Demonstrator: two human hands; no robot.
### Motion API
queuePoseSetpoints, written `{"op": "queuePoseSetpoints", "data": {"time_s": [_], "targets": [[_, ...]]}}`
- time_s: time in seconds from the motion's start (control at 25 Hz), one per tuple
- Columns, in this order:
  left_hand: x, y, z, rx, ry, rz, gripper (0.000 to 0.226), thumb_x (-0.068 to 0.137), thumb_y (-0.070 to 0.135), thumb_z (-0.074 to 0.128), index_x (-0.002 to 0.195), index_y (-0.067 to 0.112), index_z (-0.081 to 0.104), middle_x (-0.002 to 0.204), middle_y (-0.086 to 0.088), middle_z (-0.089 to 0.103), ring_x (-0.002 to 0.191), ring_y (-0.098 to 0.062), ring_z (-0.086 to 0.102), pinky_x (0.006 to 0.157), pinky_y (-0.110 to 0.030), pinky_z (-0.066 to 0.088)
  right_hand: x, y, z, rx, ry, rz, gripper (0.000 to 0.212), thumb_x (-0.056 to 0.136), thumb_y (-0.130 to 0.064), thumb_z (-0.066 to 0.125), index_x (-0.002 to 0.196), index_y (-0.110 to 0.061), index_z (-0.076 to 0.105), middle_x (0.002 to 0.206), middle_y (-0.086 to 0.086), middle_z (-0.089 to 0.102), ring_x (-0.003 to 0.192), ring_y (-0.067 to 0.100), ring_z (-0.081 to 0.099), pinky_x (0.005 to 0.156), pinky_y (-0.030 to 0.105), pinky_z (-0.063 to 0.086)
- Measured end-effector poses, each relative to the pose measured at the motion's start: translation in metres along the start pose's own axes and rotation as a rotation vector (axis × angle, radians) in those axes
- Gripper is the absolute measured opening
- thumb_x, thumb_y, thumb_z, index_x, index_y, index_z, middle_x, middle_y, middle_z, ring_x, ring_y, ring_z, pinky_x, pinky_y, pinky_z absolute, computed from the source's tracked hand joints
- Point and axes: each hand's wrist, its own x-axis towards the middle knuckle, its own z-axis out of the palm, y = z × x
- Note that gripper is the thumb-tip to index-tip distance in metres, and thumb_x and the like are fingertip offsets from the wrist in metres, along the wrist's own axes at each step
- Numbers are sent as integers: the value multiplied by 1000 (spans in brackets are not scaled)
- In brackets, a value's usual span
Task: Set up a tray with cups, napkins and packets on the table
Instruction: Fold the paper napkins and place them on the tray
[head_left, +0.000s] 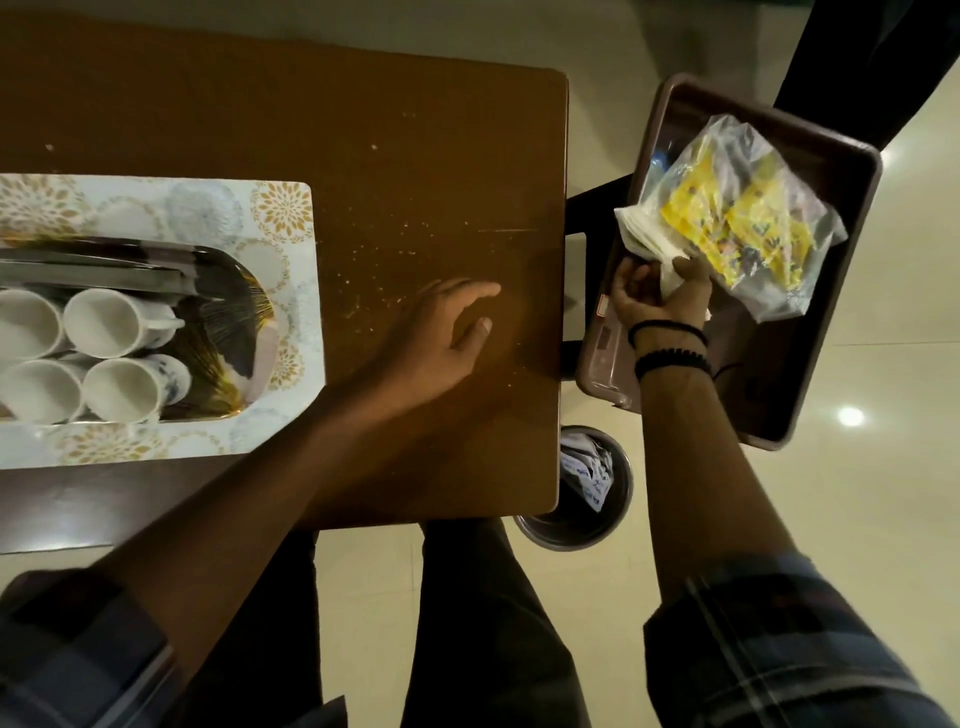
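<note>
On the left of the brown table (322, 135) lies a patterned tray (249, 332) with several white cups (111, 322) on their sides, resting on a white floral mat (291, 218). My left hand (441, 332) lies open and flat on the bare tabletop, right of the tray. Off the table's right edge is a brown bin (831, 322). Over it my right hand (660, 291) grips a stack of white napkins (644, 234) together with a clear bag of yellow packets (737, 223).
A round metal waste bin (576, 530) with crumpled paper stands on the floor below the table's right corner. Crumbs are scattered on the tabletop. A dark chair or stand (857, 62) rises at the top right. My legs are under the table's near edge.
</note>
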Motion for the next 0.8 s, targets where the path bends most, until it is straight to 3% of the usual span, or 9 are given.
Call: {"op": "queuePoseSetpoints", "data": {"time_s": [0.08, 0.28, 0.32, 0.44, 0.52, 0.6, 0.68, 0.8], "targets": [[-17, -5, -13, -83, 6, -38, 40, 98, 19, 52, 138, 18, 48, 145, -3, 50, 137, -16, 42, 107, -30, 37, -33, 12, -15, -9, -76, 15, 9, 87, -11, 56, 90, -3, 58, 79, 11, 56, 67, 18, 55, 79, 33, 55], [-86, -4, -56, -400, 61, -239, 40, 91, 39, 64, 127, 21, 59, 125, 3, 65, 122, -13, 58, 91, -19, 45, -142, 77, -41, -228, -289, 133, 29, 86, -13, 57, 114, -7, 53, 85, 9, 60, 68, 17, 58, 79, 32, 53], [-104, -3, -66, -502, 69, -308, 41, 87, 47, 65, 121, 25, 62, 119, 7, 67, 120, -12, 60, 91, -21, 47, -168, 96, -44, -292, -356, 180, 26, 87, -13, 57, 112, -7, 54, 87, 8, 61, 69, 16, 59, 79, 31, 53], [-166, -3, -102, -843, 57, -476, 41, 77, 62, 65, 103, 31, 68, 109, 9, 69, 119, -13, 59, 106, -46, 44, -237, 154, -52, -527, -512, 307, 11, 93, -17, 53, 99, -9, 59, 91, 9, 64, 77, 17, 63, 80, 30, 56], [-200, -4, -122, -1063, 46, -487, 65, 55, 71, 75, 107, 31, 69, 112, 6, 67, 118, -16, 58, 108, -50, 41, -272, 181, -53, -646, -595, 349, 12, 93, -16, 53, 94, -10, 63, 88, 10, 65, 79, 18, 64, 86, 33, 55], [-234, -9, -141, -1259, 32, -477, 98, 43, 73, 79, 127, 25, 61, 124, -2, 62, 124, -23, 55, 110, -52, 40, -305, 205, -51, -743, -712, 394, 15, 89, -16, 58, 83, -14, 71, 82, 7, 67, 76, 17, 65, 87, 34, 54], [-262, -15, -159, -1438, 35, -420, 102, 56, 72, 73, 140, 19, 49, 131, -9, 57, 128, -30, 51, 114, -56, 34, -335, 223, -46, -865, -823, 418, 11, 84, -19, 62, 88, -16, 72, 79, 6, 67, 74, 19, 67, 81, 33, 56], [-289, -23, -188, -1587, 253, -333, 78, 85, 71, 45, 140, 17, 49, 131, -12, 58, 127, -33, 50, 114, -56, 33, -365, 244, -39, -1000, -916, 229, 17, 83, -9, 65, 99, -13, 69, 90, 6, 72, 78, 22, 70, 73, 36, 59]]}}
